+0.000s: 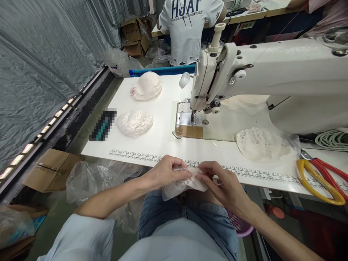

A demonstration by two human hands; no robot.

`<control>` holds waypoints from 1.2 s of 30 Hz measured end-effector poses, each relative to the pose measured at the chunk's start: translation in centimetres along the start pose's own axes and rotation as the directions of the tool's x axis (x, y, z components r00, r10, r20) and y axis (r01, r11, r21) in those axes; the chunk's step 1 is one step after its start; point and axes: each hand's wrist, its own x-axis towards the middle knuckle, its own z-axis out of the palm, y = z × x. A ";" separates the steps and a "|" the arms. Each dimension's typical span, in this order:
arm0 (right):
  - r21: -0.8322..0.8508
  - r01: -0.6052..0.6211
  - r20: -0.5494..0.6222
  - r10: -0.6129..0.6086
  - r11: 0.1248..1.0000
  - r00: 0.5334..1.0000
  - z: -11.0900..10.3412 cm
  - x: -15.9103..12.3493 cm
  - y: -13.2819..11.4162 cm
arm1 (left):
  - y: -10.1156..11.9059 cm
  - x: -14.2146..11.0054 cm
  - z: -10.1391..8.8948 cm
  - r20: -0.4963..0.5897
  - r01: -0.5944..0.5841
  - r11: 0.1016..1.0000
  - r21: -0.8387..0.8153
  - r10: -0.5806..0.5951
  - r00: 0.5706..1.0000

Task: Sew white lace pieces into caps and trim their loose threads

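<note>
Left hand (166, 172) and right hand (224, 184) pinch lace (193, 183), grips nearly closed, off the machine (252, 69); judged mid-handling, three other pieces (135, 123) on table (163, 139), finished or not unclear.

place: sewing workshop | sewing machine (252, 69) on worktop (163, 127) with printed ruler scale (136, 155) | scissors (301, 170), lace pieces (135, 123) on it | cardboard boxes (53, 166), plastic bags (87, 181) on floor (58, 217) | another person (187, 36) at second worktop (254, 17) beyond

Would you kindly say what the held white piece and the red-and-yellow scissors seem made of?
Held white piece: thin fabric, perhaps lace; matte, partly see-through, softly folded. Scissors: handles probably plastic, smooth and evenly coloured; blade end, silvery grey, likely metal.
</note>
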 end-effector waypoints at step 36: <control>-0.692 0.317 0.051 -0.394 0.648 0.918 -4.3 9.3 6.3 | 7.6 15.1 -8.8 0.286 -0.311 0.733 0.605 0.164 0.944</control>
